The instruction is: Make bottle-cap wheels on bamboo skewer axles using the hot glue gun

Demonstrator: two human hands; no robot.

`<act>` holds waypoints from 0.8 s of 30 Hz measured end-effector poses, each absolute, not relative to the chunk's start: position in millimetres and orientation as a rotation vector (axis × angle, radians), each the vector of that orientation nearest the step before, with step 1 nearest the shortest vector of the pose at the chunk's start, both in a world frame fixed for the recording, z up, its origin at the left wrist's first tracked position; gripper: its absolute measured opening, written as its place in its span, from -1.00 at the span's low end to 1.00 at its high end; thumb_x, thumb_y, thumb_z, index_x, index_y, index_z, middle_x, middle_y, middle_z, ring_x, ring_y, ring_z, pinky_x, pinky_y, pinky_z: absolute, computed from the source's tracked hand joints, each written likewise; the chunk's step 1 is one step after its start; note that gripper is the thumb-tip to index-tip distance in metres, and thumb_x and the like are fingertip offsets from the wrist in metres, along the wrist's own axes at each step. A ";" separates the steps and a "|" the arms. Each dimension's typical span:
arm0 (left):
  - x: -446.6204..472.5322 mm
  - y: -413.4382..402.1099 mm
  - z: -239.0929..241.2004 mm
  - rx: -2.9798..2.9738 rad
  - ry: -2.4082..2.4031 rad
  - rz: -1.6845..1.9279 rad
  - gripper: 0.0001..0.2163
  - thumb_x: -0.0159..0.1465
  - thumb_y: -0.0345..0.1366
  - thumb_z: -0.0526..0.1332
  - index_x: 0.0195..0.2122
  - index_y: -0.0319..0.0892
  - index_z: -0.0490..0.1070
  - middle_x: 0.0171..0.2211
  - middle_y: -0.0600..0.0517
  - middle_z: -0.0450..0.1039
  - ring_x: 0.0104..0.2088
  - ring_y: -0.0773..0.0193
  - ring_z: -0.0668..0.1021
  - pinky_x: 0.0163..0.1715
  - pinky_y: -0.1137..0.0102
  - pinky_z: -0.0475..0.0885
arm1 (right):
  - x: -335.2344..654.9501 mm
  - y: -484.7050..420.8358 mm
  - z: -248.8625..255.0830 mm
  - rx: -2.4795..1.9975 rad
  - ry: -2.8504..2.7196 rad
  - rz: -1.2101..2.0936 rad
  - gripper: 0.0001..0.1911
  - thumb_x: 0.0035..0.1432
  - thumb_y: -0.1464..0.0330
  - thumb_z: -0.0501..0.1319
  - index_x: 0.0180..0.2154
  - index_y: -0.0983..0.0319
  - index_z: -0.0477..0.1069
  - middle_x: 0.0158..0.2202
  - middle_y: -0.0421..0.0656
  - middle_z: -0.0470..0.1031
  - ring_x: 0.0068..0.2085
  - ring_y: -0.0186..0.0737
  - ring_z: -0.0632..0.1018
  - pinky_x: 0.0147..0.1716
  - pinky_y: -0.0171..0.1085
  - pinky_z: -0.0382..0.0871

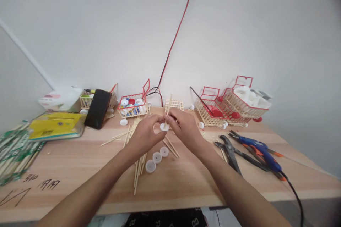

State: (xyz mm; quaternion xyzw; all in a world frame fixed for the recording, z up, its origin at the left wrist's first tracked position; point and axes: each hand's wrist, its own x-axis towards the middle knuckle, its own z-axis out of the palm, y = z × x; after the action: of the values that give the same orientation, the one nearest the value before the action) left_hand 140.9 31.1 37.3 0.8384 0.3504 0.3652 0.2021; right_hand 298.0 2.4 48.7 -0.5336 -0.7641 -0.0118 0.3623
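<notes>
Three clear caps (pixel 157 157) on the wooden table (pixel 80 156), left hand (pixel 149 129) pinching a white cap (pixel 166 128) near them, right hand (pixel 184 125) pinching a thin stick (pixel 171 101) that meets it, both hands close together

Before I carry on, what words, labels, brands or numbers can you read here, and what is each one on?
"310": handwritten on the wooden tabletop.
"147/147", probably: handwritten beside it; the strokes are unclear.
Yellow packet: print too blurred to read.
Green-and-white wrappers: print too blurred.
White bag: faint print, unreadable.
Black patterned cloth: pale marks, not clearly letters.
</notes>
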 end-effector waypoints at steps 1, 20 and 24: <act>139.5 34.2 39.2 2.353 0.984 1.025 -0.80 0.05 -0.41 0.21 -0.25 -0.18 0.42 -0.25 0.01 0.50 -0.19 0.18 0.50 -0.15 0.28 0.38 | 296.8 4.5 51.6 -1.373 -1.966 -0.026 -0.78 0.26 0.39 0.05 -0.46 0.22 0.27 -0.50 -0.25 0.33 -0.44 -0.33 0.33 -0.42 -0.36 0.08; 118.7 76.0 17.0 2.287 1.138 1.051 -0.81 0.09 -0.38 0.20 -0.23 -0.19 0.38 -0.23 -0.01 0.48 -0.19 0.20 0.50 -0.15 0.31 0.39 | 281.0 67.0 52.6 -1.286 -2.102 0.110 -0.76 0.22 0.38 0.09 -0.51 0.23 0.23 -0.56 -0.31 0.26 -0.49 -0.40 0.27 -0.48 -0.38 0.00; 115.1 75.7 13.6 2.297 1.075 1.062 -0.82 0.11 -0.38 0.20 -0.23 -0.17 0.37 -0.21 0.01 0.48 -0.18 0.22 0.50 -0.15 0.33 0.39 | 280.5 68.5 53.0 -1.237 -2.151 0.120 -0.76 0.22 0.41 0.08 -0.52 0.24 0.20 -0.57 -0.32 0.23 -0.50 -0.42 0.25 -0.48 -0.38 0.00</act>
State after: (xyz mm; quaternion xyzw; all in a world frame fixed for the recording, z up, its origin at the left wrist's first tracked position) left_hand 115.1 75.7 13.6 0.8195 0.3833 0.3789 0.1947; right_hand 280.5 68.5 53.0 -0.4713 -0.8195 0.0458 0.3229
